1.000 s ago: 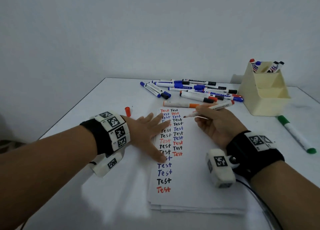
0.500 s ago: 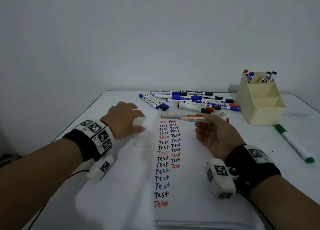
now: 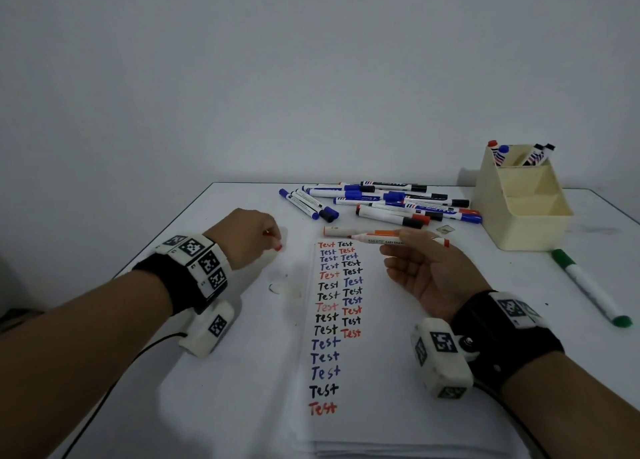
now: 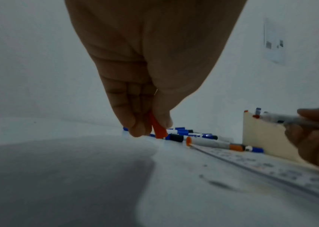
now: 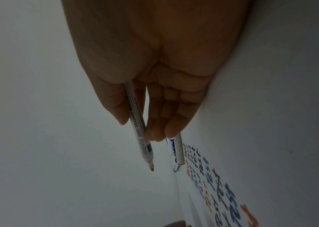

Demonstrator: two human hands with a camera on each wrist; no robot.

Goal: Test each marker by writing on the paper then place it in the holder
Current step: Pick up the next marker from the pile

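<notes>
My right hand holds an uncapped red marker level over the top of the paper, tip pointing left; the right wrist view shows the marker between thumb and fingers. My left hand is left of the paper and pinches the red cap against the table; the left wrist view shows the cap between thumb and fingertips. Rows of "Test" fill the paper's left side. The cream holder stands at the back right with several markers in its rear compartment.
A pile of blue, black and red capped markers lies behind the paper. An orange marker rests at the paper's top edge. A green marker lies right of the holder's front. The white table's left edge runs diagonally past my left forearm.
My left hand left the paper, moved left and back, and closed on the red cap. My right hand lifted the marker off the paper and turned it level.
</notes>
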